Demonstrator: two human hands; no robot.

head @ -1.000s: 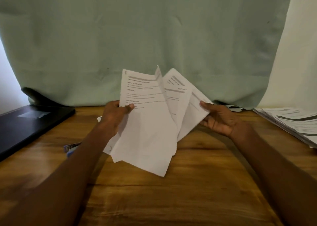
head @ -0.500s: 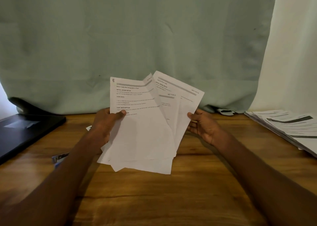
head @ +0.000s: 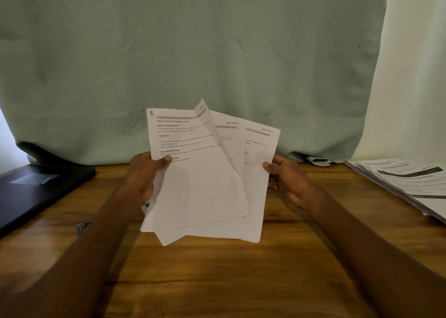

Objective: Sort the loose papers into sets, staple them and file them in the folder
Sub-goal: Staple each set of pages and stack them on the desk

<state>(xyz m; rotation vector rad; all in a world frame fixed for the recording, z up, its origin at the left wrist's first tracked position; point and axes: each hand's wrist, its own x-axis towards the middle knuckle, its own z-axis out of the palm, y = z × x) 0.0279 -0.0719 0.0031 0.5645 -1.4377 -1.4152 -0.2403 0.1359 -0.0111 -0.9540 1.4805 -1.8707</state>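
We are still sorting: our left hand (head: 142,176) pinches the fanned papers (head: 205,185) by thumb, and our right hand (head: 288,181) grips their far edge above the surface (head: 217,281). Next we square them for stapling. The stapler (head: 83,226), perhaps, hides behind our forearm; the black folder (head: 36,187) is cut off.

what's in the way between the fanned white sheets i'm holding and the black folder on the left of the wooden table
Nothing visible. The fanned white sheets, held by the left hand and right hand, have only bare wooden table between them and the black folder.
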